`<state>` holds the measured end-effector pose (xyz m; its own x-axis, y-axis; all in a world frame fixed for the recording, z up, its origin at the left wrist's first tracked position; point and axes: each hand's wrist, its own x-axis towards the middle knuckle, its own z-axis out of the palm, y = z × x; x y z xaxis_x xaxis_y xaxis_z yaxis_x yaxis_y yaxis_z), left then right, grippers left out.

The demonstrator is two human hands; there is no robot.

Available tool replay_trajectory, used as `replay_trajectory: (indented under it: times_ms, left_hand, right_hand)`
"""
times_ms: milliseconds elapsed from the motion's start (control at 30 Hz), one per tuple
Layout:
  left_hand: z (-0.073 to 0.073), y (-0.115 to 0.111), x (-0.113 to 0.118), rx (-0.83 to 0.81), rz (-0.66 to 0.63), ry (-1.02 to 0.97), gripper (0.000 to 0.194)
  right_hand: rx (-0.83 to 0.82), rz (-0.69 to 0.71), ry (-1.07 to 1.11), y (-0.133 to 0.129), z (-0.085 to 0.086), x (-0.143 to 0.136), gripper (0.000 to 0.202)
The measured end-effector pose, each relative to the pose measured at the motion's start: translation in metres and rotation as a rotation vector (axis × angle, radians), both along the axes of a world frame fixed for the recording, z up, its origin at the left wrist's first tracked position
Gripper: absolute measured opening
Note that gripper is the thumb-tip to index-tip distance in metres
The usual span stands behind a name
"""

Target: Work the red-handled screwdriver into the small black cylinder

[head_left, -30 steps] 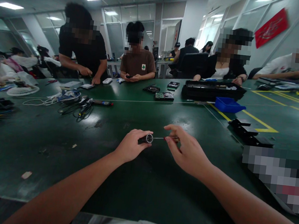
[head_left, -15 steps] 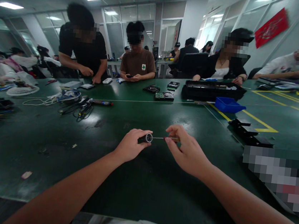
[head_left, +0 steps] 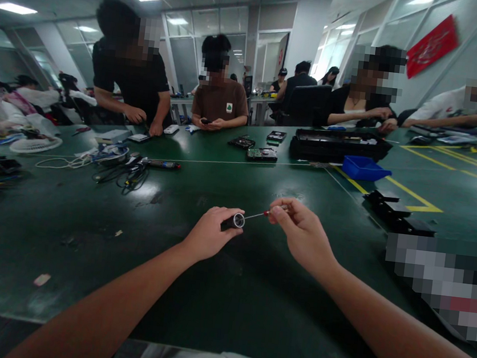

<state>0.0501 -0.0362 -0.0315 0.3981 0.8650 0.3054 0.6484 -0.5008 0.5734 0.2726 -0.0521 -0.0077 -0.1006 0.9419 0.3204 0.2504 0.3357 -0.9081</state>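
Between the thumb and fingers of my left hand [head_left: 208,232] is a small black cylinder, which looks like a flashlight [head_left: 238,220], its pale-rimmed round end facing right. My right hand [head_left: 302,226] is closed around the handle of a thin screwdriver [head_left: 255,215] with a red collar. Its shaft points left and its tip meets the rim of the cylinder's round end; whether it goes inside, I cannot tell. Both hands are above the green table [head_left: 190,300], close to its near edge.
Black cables [head_left: 133,174] and a pen-like tool [head_left: 162,164] lie at the left. Circuit-board drives [head_left: 262,154], a long black housing [head_left: 340,147], a blue bin [head_left: 364,168] and black brackets [head_left: 400,215] lie farther off. Several people sit or stand around the table.
My right hand has turned and its fingers have closed in more. The screwdriver now slopes up to the right instead of lying nearly level. My left hand has hardly moved.
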Motion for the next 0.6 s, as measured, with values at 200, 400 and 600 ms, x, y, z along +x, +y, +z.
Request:
replay_trajectory:
  times_ms: [200,400,600]
  left_hand:
    - [0.004,-0.001,0.001,0.058,-0.068,0.048,0.038]
    - [0.003,-0.001,0.001,0.032,-0.043,0.038,0.040]
    - [0.003,-0.001,0.001,0.045,-0.040,0.032,0.038]
  right_hand:
    - [-0.247,-0.043,0.400,0.017,-0.012,0.002,0.025]
    - [-0.042,-0.079,0.136,0.011,-0.012,0.004,0.027]
    - [0.040,-0.045,-0.062,0.000,-0.004,0.001,0.023]
